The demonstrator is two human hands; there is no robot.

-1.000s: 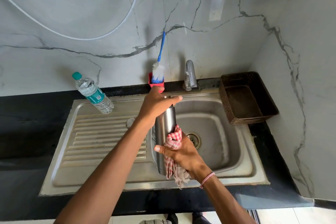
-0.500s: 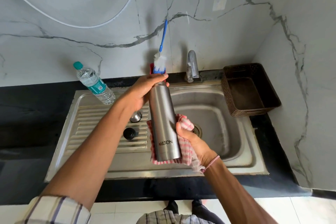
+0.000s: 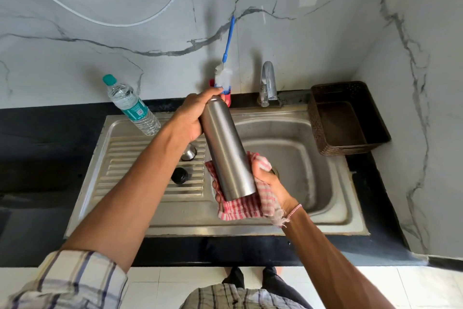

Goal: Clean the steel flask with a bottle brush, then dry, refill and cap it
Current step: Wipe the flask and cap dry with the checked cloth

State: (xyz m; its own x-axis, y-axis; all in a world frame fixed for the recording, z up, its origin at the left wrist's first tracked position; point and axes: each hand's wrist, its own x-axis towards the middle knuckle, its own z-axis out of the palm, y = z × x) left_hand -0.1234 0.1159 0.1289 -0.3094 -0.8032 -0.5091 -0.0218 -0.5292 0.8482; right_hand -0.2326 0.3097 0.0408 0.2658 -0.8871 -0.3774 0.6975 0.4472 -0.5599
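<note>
The left hand (image 3: 191, 118) grips the stiff, likely slippery flask (image 3: 225, 148) by its neck, while the right hand (image 3: 271, 183) clasps a cloth (image 3: 240, 207) round its base.

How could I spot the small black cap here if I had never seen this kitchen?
Find the steel sink and look at its ribbed drainboard, left of the basin. Two small round pieces lie there, just left of the steel flask the person holds. The black cap is the nearer one, dark and matte, while its neighbour, the steel lid, is shiny.
</note>
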